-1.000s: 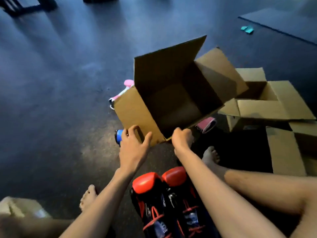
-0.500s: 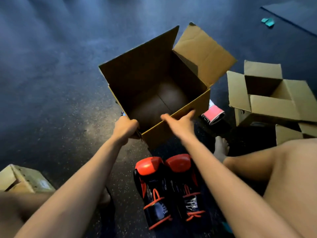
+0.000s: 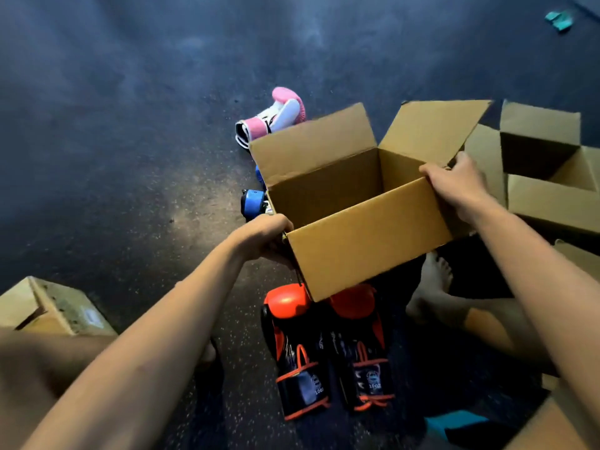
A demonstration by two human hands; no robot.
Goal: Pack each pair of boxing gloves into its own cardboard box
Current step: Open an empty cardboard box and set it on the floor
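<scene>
Gripping the cardboard box [image 3: 367, 251] corners, hands, left [image 3: 266, 237] and right [image 3: 454, 186]; red gloves [image 3: 302, 352] partly hidden beneath.

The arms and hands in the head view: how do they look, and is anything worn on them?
Both the left arm and the right arm are bare to the picture's edge, with no sleeves. The left hand and right hand wear no gloves; no watch or bracelet shows at either wrist.

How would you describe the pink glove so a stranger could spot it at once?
Start at the held open cardboard box. Just beyond its far left flap, the pink glove lies on the dark floor. It alone is pink and white; the blue glove and red-and-black pair sit nearer.
</scene>
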